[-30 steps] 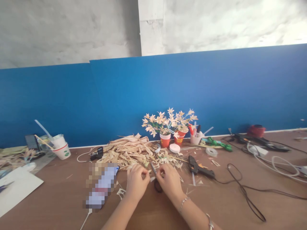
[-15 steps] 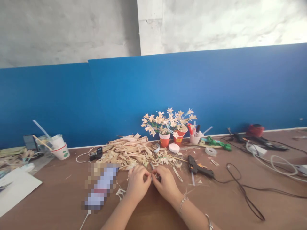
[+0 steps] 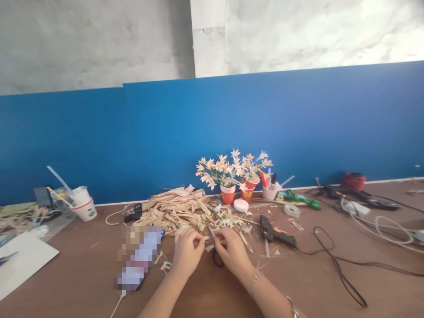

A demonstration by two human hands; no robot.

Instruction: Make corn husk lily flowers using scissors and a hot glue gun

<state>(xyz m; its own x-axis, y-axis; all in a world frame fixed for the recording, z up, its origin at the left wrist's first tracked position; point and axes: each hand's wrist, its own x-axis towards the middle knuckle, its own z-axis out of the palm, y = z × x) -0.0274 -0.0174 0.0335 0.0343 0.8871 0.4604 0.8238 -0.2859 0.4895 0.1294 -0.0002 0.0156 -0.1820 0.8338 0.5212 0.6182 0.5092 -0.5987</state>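
My left hand (image 3: 188,251) is closed in a pinch in front of the heap of dry husk strips (image 3: 180,205). Whatever its fingertips hold is hidden or too small to name. To its right, my right hand (image 3: 233,251) has its thumb and fingers pressed together, and I cannot make out what is in them. Partly beneath the right hand is a pair of scissors (image 3: 217,259), with blade and dark handle showing; they appear to lie on the table. A small gap separates the two hands. Pale husk scraps (image 3: 245,242) lie around them.
Behind the husks stand red cups (image 3: 228,195) with husk flowers (image 3: 220,168). A glue gun (image 3: 273,232) trails a black cable (image 3: 338,265) to the right. The phone (image 3: 141,260) lies left, near a white cup (image 3: 85,210). A tape roll (image 3: 292,210) sits farther right.
My hands came together until the fingertips met, then drew apart again. The scissors were mostly covered by my right hand half a second ago and show again now.
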